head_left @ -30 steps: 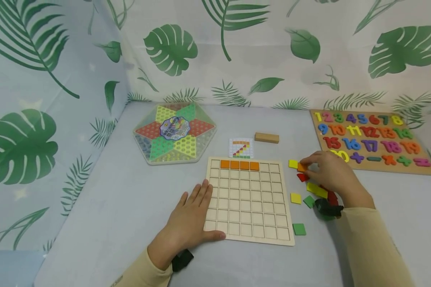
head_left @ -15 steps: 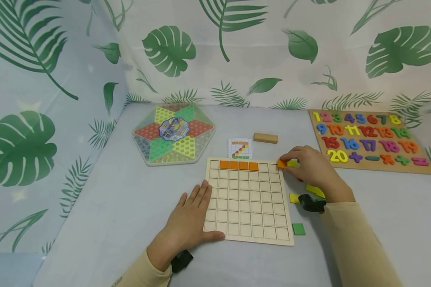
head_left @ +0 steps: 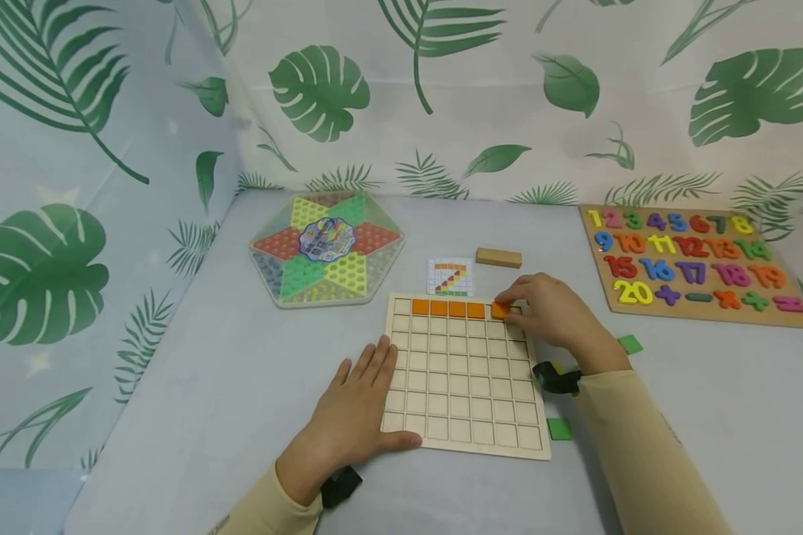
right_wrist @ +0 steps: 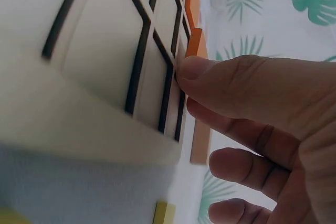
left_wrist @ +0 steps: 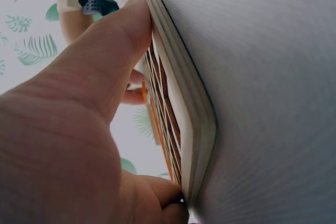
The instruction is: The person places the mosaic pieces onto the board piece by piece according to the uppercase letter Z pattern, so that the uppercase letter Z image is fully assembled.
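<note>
A wooden grid board (head_left: 466, 385) lies on the table, with a row of orange square tiles (head_left: 439, 307) in its top row. My right hand (head_left: 554, 316) pinches another orange tile (head_left: 499, 310) between thumb and finger at the board's upper right, just right of that row. In the right wrist view, this held tile (right_wrist: 196, 41) shows above the thumb tip. Straight-fingered, my left hand (head_left: 351, 409) rests against the board's left side, its thumb (left_wrist: 123, 30) on the near edge in the left wrist view. A picture card (head_left: 450, 277) with a coloured pattern lies behind the board.
Green tiles (head_left: 560, 429) lie right of the board; my right arm hides other pieces there. A wooden block (head_left: 498, 257) sits behind. At back left is a hexagonal star-patterned game board (head_left: 326, 271), at back right a number puzzle board (head_left: 696, 266).
My right hand has carried the orange tile leftward from the loose pieces, over the board's right edge, to the top row. My left hand has stayed in place.
</note>
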Tool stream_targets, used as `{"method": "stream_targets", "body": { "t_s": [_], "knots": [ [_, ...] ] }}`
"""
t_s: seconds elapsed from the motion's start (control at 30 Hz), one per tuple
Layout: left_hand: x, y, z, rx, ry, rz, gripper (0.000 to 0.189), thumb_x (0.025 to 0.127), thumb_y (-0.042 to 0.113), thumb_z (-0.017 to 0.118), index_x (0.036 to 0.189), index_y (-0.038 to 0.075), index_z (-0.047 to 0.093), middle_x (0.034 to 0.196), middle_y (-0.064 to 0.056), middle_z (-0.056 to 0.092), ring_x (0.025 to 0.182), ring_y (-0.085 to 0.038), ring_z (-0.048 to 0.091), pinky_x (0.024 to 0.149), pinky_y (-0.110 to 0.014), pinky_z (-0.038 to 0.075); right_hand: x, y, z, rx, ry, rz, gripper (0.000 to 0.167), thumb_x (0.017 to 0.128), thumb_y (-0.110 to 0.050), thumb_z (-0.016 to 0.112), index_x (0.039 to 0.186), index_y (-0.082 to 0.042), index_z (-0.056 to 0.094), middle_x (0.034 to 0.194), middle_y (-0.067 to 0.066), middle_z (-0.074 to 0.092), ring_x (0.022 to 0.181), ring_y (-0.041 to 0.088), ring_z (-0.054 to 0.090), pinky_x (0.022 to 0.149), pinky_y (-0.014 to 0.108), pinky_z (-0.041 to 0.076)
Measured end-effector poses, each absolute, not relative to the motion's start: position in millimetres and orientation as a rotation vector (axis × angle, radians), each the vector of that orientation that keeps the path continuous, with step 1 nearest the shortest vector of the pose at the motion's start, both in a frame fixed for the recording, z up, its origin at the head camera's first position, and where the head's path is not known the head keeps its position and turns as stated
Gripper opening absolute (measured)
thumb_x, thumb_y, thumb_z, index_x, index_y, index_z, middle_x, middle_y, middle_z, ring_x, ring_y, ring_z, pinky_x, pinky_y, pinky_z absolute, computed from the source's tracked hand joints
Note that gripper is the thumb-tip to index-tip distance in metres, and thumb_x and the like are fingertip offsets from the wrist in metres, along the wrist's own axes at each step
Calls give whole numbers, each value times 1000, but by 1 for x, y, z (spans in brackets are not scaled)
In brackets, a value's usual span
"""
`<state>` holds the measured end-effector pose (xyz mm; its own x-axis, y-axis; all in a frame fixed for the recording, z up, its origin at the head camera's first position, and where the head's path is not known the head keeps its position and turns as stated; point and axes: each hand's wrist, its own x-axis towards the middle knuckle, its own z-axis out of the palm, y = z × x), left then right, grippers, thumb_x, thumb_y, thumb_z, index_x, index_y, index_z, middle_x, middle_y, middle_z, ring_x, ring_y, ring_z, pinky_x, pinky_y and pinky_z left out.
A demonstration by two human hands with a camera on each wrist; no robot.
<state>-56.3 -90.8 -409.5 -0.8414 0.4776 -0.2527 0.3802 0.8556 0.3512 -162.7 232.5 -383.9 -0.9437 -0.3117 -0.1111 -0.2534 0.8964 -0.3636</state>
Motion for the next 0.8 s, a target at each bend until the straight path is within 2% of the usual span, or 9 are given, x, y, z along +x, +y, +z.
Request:
{"method": "stream_targets", "body": {
  "t_s": [0.3, 0.8],
  "knots": [
    [-57, -91, -410, 646, 2703, 413, 125, 82, 76, 70, 168, 7, 12, 177, -10, 5, 164, -31, 14, 129, -59, 23, -164, 225, -385, -506, 2907, -475, 25, 91, -14, 79, 116, -9, 80, 115, 12, 76, 112, 35, 66, 101, 57, 52],
    [-57, -92, -410, 643, 2695, 420, 125, 82, 76, 70, 168, 6, 12, 177, -10, 5, 164, -31, 13, 129, -59, 23, -165, 222, -383, -466, 2900, -461, 26, 91, -15, 79, 116, -9, 80, 118, 13, 75, 115, 36, 63, 103, 58, 50]
  ]
}}
